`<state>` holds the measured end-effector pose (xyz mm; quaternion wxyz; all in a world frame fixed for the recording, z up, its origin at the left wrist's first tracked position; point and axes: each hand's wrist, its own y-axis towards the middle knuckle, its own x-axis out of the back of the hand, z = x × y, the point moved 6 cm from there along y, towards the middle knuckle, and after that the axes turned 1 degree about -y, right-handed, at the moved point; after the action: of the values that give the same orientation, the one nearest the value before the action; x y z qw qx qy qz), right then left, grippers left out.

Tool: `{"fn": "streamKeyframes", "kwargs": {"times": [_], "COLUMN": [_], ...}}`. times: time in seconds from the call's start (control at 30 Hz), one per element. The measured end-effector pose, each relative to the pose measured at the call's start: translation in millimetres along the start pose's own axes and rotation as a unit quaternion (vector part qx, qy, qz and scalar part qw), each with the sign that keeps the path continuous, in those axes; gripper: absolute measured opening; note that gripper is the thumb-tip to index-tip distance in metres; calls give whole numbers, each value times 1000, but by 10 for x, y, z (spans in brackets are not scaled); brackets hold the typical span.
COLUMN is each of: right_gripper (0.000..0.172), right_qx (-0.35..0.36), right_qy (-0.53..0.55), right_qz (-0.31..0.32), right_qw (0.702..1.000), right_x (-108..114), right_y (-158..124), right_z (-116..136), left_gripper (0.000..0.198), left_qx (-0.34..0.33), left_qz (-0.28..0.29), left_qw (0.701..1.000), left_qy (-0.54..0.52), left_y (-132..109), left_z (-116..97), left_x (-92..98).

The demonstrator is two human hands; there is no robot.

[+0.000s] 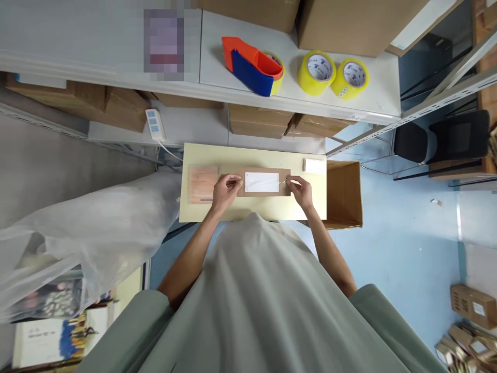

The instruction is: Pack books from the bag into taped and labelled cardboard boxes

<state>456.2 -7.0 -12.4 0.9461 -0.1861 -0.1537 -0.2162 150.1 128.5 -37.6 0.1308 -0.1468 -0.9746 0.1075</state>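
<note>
A brown cardboard piece (241,191) lies on the pale yellow table with a white rectangular card (262,187) on top of it. My left hand (225,192) is at the cardboard's left end, thumb and fingers pinched together; what they hold is too small to make out. At the right end, my right hand (301,191) pinches a thin, pale, shiny strand (282,182). A faint line crosses the white card between the hands, and I cannot tell whether it is the same strand. Left of my left hand lies a flat pinkish-brown packet (202,181), seemingly in clear wrap.
A small white stack (315,166) sits at the table's back right. An open carton (344,194) stands beside the table (252,154). On the shelf above are a tape dispenser (252,67) and yellow tape rolls (316,72). Plastic sheeting (116,212) bulges at left.
</note>
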Motion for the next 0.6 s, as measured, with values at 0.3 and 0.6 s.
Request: {"fn": "streamKeyframes", "kwargs": {"times": [0.3,0.6], "right_gripper": [57,60], "right_qx": [-8,42], "right_qy": [8,-27], "right_qz": [18,8], "right_qw": [1000,999], "right_x": [-1,-22], "right_y": [175,136], "right_z": [-223,-97], "left_gripper": [33,46], "left_qx": [58,51], "left_qz": [-21,-35], "left_qw": [998,998], "left_qy": [-19,-24], "left_y": [49,41], "left_z": [169,171], "left_x": [-138,-139]}}
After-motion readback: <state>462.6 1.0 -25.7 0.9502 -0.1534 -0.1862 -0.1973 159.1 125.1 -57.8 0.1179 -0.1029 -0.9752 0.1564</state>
